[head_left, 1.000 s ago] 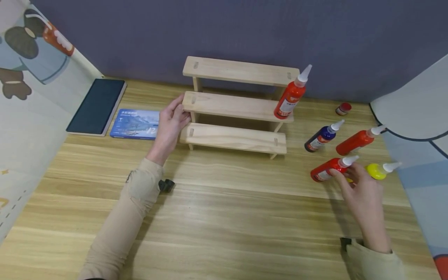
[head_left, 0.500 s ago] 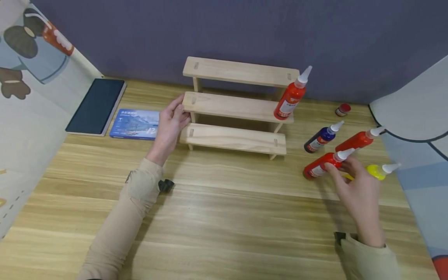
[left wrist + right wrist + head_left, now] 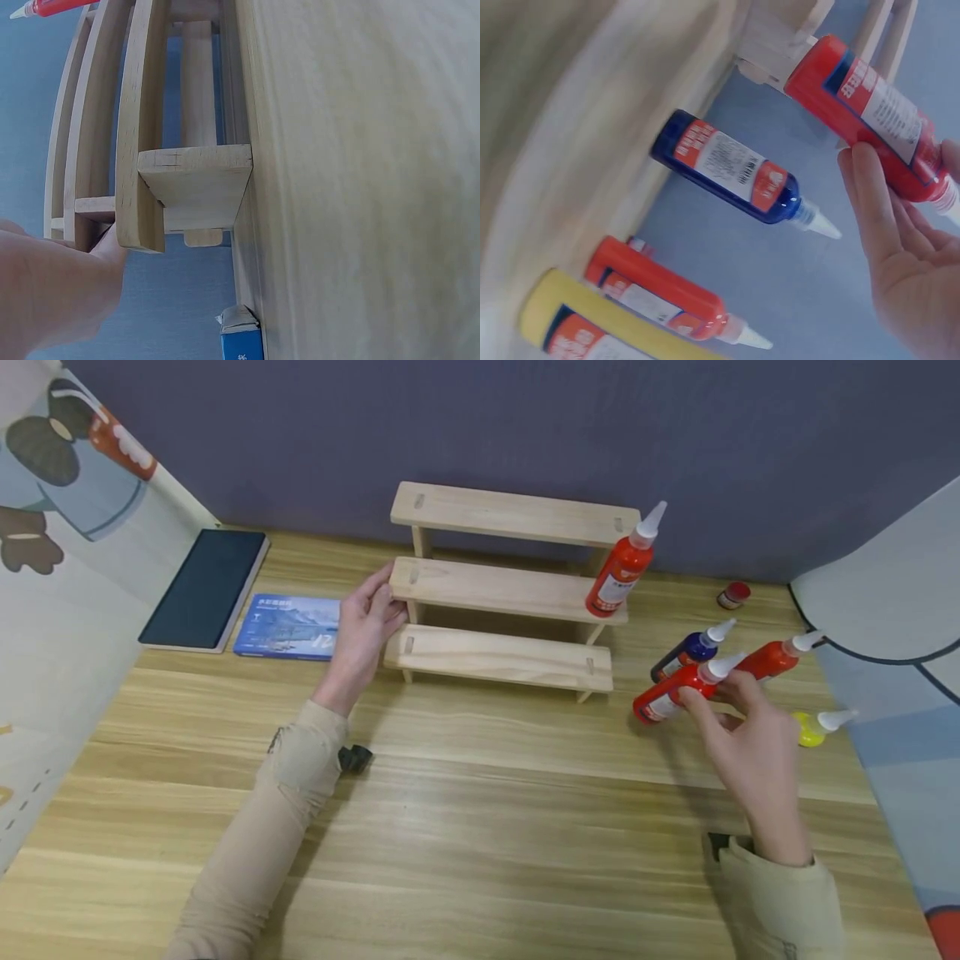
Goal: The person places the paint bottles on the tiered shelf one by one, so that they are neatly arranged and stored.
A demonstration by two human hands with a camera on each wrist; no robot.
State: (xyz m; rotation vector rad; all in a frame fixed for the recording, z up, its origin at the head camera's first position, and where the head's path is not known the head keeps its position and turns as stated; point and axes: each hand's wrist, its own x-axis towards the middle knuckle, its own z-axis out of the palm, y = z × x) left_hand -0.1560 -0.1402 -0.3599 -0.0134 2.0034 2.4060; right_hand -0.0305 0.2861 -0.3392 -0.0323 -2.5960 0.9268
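Note:
My left hand grips the left end of the middle tier of a three-tier wooden display rack. In the left wrist view that hand sits at the rack's end panel. My right hand pinches a red paint bottle with a white nozzle, fingers and thumb near its upper part. The bottle is tilted and up off the table, its base toward the rack. Another red paint bottle stands on the right end of the middle tier.
A dark blue paint bottle, a red one and a yellow one stand on the right side of the table. Behind them is a small red-lidded jar. At left lie a dark notebook and a blue box.
My right hand has lifted the red paint bottle and moved it left and toward the rack; it now overlaps the blue bottle. The left hand stays on the rack.

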